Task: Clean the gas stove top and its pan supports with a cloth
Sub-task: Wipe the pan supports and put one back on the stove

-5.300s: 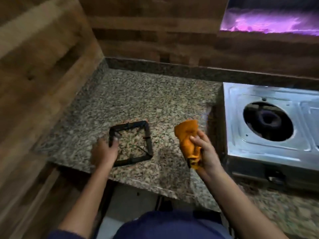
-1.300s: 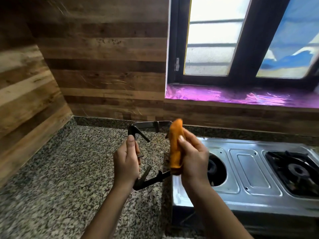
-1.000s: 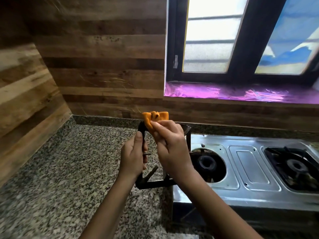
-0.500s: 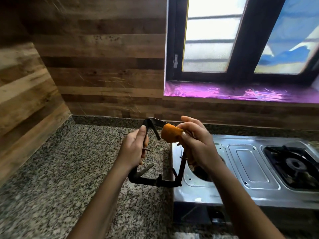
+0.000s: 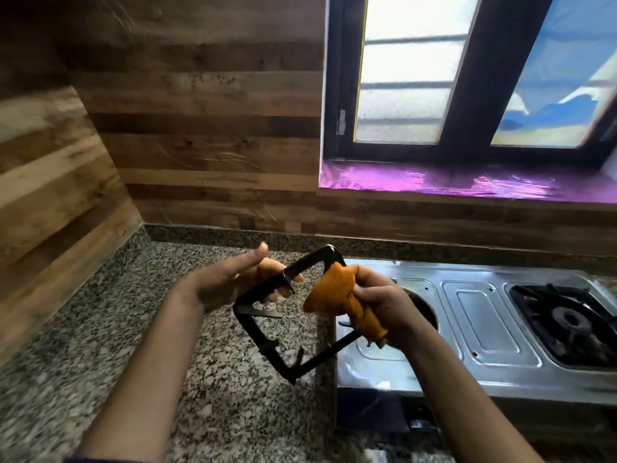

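One black pan support [image 5: 263,342] hangs in the air, tipped on a corner like a diamond, above the granite counter [image 5: 133,329]. The right hand [image 5: 384,305] grips an orange cloth [image 5: 334,295] bunched round its 3 o'clock bar. The left hand [image 5: 227,282] lies loose, fingers straight, under the 11 o'clock bar. At 3 o'clock the steel gas stove [image 5: 484,315] carries a second support [image 5: 567,319] on its far burner.

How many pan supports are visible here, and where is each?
2. The lifted pan support is held in the air at the stove's left end; the other pan support sits over the right burner.
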A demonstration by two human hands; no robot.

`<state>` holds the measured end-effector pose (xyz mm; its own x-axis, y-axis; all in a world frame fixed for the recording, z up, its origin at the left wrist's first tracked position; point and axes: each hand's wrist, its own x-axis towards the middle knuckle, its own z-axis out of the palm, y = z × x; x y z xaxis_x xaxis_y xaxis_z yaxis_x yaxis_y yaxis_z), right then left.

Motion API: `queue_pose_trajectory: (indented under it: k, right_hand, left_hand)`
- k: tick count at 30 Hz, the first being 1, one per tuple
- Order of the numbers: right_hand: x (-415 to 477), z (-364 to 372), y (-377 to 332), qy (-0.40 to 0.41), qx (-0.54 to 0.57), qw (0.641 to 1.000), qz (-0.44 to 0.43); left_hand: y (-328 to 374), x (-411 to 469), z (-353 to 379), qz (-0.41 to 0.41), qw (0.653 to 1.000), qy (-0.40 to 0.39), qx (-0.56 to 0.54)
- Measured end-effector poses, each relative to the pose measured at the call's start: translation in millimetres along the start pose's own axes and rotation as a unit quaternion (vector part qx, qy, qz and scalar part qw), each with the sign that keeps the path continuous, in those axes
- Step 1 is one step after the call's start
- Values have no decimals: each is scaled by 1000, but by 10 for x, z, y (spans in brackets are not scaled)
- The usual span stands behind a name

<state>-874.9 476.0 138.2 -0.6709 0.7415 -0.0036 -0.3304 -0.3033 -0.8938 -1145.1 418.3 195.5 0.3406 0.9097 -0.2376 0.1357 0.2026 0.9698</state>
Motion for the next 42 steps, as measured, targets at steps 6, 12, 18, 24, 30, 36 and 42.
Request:
queue_pose_trajectory:
  k: [6,12,18,24,30,36,42]
  right_hand:
    - [-45,11,-10,105,66,992,7]
    - [-78,51,65,183,120,974,55]
    - [-154,91,-26,210,157,964,44]
    - [-247,122,-237,312,114,943,-26]
    - [-117,327,-372,415,-207,859,-219]
    - [-12,680,234,339,-477,770,-254]
    - [-77,584,244,326,-453,818,-138]
  left_hand:
    - [-683,37,595,142,940,144,-275]
    - [-491,167,778,113,899,394,-154]
    - [-278,158,797,102,901,397,-143]
    - [-177,142,873,129,907,391,-87]
    - [-117,197,959,143,911,379,-78]
    - [-187,251,1008,121,897,408,-124]
    - [-462,185,1040,83,887,431,-143]
